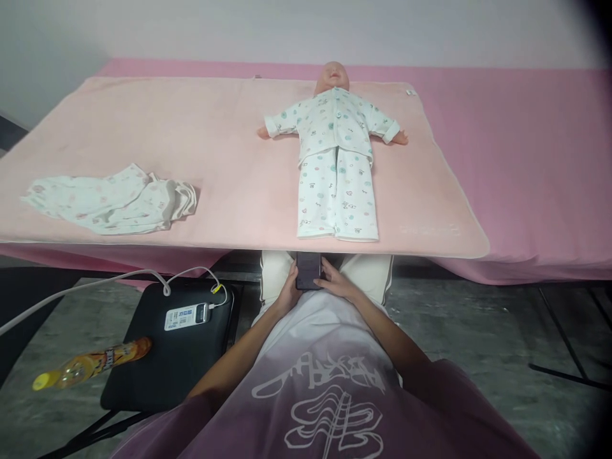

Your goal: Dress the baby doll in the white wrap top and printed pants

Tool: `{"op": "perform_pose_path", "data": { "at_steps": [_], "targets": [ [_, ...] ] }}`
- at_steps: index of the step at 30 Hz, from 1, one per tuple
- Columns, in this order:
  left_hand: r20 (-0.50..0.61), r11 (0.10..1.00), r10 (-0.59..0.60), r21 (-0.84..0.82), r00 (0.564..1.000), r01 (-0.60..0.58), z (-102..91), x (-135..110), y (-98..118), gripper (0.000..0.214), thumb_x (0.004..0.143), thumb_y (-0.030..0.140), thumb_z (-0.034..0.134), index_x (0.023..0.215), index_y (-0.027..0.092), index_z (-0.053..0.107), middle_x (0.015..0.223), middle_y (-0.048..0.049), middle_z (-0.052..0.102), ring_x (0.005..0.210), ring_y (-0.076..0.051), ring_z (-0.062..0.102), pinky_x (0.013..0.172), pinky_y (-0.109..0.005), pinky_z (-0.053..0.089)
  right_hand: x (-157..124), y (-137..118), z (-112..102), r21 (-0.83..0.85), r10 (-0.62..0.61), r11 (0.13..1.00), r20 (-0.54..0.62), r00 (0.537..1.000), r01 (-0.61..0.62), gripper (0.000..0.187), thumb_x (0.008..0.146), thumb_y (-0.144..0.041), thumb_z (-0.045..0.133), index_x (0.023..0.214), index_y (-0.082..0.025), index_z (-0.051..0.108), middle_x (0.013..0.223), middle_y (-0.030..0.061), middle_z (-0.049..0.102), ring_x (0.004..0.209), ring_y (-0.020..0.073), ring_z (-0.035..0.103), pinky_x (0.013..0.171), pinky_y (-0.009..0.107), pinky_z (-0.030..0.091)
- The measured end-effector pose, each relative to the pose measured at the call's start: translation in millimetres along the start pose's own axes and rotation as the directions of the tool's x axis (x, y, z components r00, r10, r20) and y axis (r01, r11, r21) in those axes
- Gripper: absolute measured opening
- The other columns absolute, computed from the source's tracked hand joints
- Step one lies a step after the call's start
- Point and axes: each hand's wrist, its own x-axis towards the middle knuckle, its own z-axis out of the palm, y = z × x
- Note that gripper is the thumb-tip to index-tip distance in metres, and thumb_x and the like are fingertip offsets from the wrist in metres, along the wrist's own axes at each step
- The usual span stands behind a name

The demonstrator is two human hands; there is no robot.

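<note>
A dark smartphone [308, 271] is held low over my lap, just in front of the table edge. My left hand [289, 288] grips its left side, and my right hand [336, 280] holds its right side with fingers across it. Beyond it on the table lies a baby doll [333, 76] on its back, arms spread. The doll wears a white patterned buttoned top [335, 124] and matching trousers [337, 194], their leg ends near the front edge.
A pile of white patterned baby clothes [109, 201] lies on the pink mat [229, 140] at left. On a black stool [167, 376] are a drink bottle [95, 366] and a white power bank [186, 316] with a cable. Pink cloth [526, 159] covers the table.
</note>
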Motion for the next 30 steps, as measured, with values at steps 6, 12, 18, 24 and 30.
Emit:
{"op": "perform_pose_path", "data": {
  "at_steps": [6,12,18,24,30],
  "targets": [
    [0.029,1.000,-0.004,-0.027,1.000,0.005,-5.9,3.1,-2.0,0.073,0.104,0.062,0.061,0.168,0.032,0.043,0.164,-0.0064,0.059,0.155,-0.030,0.050,0.127,-0.047,0.043,-1.7,-6.0,-1.4,0.008,0.011,1.000,0.021,1.000,-0.011,0.100,0.088,-0.056,0.085,0.172,-0.033,0.035,0.174,0.0070,0.043,0.161,0.0277,0.041,0.137,0.052,0.025],
    [0.013,0.999,-0.011,-0.030,1.000,0.011,-7.2,3.8,-4.3,0.077,0.102,0.062,0.064,0.169,0.035,0.039,0.165,-0.0053,0.058,0.154,-0.029,0.052,0.128,-0.047,0.042,0.0,-7.7,0.9,0.040,0.005,0.999,0.017,1.000,-0.006,0.101,0.087,-0.050,0.087,0.171,-0.033,0.036,0.166,0.0076,0.053,0.156,0.0280,0.047,0.135,0.053,0.028],
    [-0.016,1.000,-0.028,0.009,0.999,0.028,-2.4,3.0,-1.7,0.084,0.099,0.057,0.072,0.172,0.040,0.033,0.164,-0.0058,0.058,0.153,-0.030,0.053,0.128,-0.048,0.042,0.2,-6.7,2.5,0.034,0.022,0.999,0.004,1.000,-0.022,0.100,0.086,-0.053,0.087,0.171,-0.033,0.036,0.166,0.0083,0.053,0.158,0.0281,0.044,0.135,0.053,0.030],
    [-0.007,1.000,0.002,-0.022,1.000,-0.002,0.2,1.6,-0.9,0.082,0.100,0.063,0.068,0.171,0.037,0.037,0.168,-0.0054,0.053,0.156,-0.031,0.048,0.129,-0.050,0.041,3.4,-8.0,11.8,-0.024,0.037,0.999,-0.042,0.998,-0.038,0.109,0.083,-0.050,0.090,0.171,-0.033,0.029,0.159,0.0115,0.056,0.144,0.0283,0.057,0.122,0.051,0.050],
    [0.013,1.000,-0.010,-0.028,1.000,0.010,-1.9,0.1,-1.9,0.082,0.100,0.064,0.067,0.172,0.042,0.034,0.169,-0.0024,0.052,0.157,-0.030,0.048,0.130,-0.049,0.039,9.8,-6.6,17.0,-0.123,-0.026,0.992,-0.120,0.992,0.011,0.117,0.077,-0.047,0.096,0.172,-0.029,0.028,0.159,0.0130,0.056,0.146,0.0287,0.056,0.128,0.050,0.042]
  ]
}}
